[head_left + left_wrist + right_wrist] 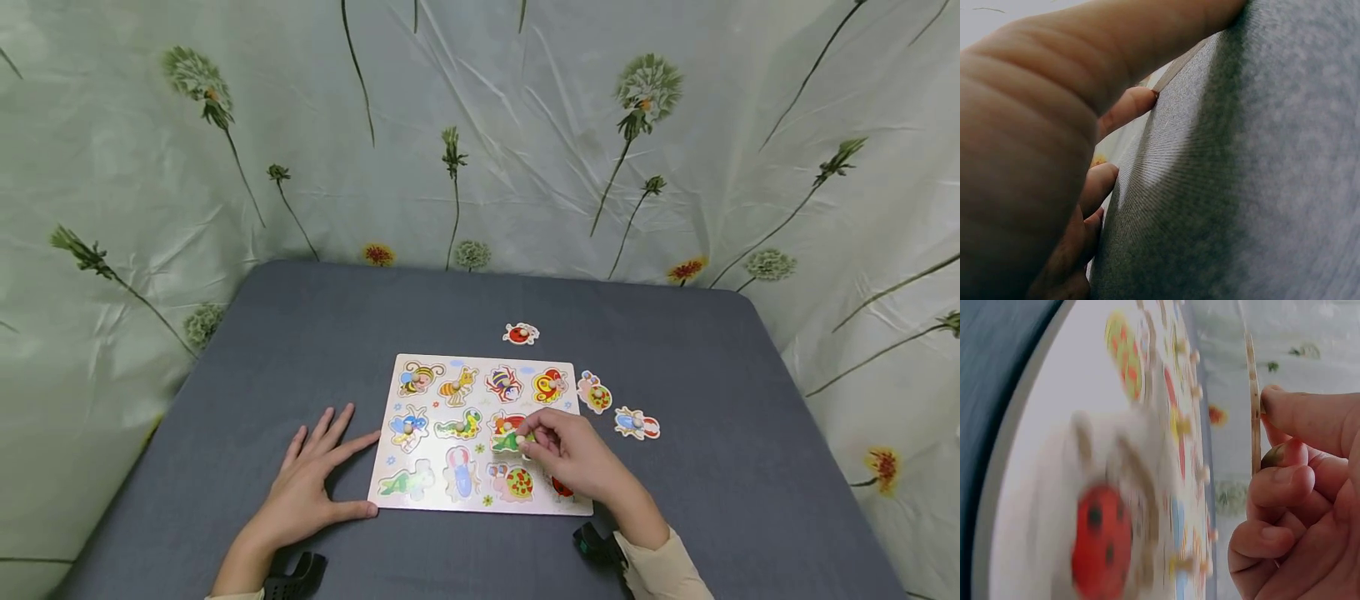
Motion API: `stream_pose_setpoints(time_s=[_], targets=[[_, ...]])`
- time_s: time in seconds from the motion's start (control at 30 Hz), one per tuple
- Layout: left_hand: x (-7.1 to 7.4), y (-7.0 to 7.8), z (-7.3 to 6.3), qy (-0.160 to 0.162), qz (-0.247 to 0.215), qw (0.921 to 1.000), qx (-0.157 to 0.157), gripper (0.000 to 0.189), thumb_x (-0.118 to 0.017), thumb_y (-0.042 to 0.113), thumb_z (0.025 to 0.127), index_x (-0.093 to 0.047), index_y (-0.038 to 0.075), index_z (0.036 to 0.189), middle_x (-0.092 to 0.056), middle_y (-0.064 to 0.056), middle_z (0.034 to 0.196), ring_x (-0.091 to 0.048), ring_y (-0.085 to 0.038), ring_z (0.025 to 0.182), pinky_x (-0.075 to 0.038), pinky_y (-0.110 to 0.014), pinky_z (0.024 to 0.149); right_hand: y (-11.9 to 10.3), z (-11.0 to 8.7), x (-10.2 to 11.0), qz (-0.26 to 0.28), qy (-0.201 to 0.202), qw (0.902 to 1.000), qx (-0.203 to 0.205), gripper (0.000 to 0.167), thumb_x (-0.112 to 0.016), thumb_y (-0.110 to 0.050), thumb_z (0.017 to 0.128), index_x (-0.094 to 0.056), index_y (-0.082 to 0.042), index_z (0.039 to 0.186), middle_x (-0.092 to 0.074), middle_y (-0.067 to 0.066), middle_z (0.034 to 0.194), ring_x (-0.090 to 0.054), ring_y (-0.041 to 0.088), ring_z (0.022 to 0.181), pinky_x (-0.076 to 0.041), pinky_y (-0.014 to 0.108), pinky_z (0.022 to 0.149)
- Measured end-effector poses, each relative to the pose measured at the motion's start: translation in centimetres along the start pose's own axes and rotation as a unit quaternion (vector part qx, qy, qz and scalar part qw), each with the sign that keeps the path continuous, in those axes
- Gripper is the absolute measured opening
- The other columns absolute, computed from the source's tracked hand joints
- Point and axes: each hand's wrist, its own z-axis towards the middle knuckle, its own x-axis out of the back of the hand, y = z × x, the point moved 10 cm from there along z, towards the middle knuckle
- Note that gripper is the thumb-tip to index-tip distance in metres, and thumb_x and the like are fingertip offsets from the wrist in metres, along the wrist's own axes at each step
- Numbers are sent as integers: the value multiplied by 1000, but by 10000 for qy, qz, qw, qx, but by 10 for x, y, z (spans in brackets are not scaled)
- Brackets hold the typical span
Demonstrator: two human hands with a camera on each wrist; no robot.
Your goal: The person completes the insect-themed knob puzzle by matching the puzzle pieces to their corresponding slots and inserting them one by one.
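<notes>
My right hand (573,450) pinches the knob of a green insect puzzle piece (504,442) between thumb and fingers. In the right wrist view that thin wooden piece (1254,419) is edge-on, raised off the peg puzzle board (480,500). From the head view it overlaps a red-topped piece in the middle row. My left hand (311,479) lies spread on the table, thumb and index fingertips at the board's left edge. The upper two rows hold knobbed insect pieces; the bottom row shows printed recesses, with the ladybug recess (1102,540) partly hidden by my right hand in the head view.
Three loose pieces lie on the grey cloth-covered table (330,325): a ladybug (521,334) beyond the board, a snail (596,393) by its right edge, and a blue beetle (636,423) farther right. A flower-patterned curtain (525,167) hangs behind the table.
</notes>
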Motion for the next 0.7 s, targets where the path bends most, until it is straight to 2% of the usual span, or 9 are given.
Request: stream_pose_setpoints(time_s=[0.3, 0.57, 0.7], targets=[[0, 0, 0, -24, 25, 10000, 19, 102, -90, 74, 65, -58, 38, 156, -22, -13, 180, -10, -47, 167, 0, -75, 128, -24, 17, -38, -78, -316, 9988, 377, 4, -78, -15, 99, -75, -13, 100, -47, -12, 73, -38, -4, 61, -35, 15, 58], [-1, 1, 1, -6, 7, 10000, -60, 101, -89, 74, 67, -58, 38, 156, -22, -12, 181, -10, -45, 168, 2, -71, 130, -31, 29, -67, -285, -572, 9979, 124, 4, -79, -18, 98, -76, -16, 97, -45, -13, 70, -37, -4, 60, -34, 16, 60], [-2, 0, 1, -22, 6, 10000, -4, 101, -90, 73, 66, -58, 38, 156, -21, -12, 181, -9, -45, 168, 2, -72, 129, -40, 37, -78, -274, -702, 9970, 150, 5, -77, -21, 99, -76, -17, 97, -45, -13, 70, -37, -3, 60, -34, 17, 60]])
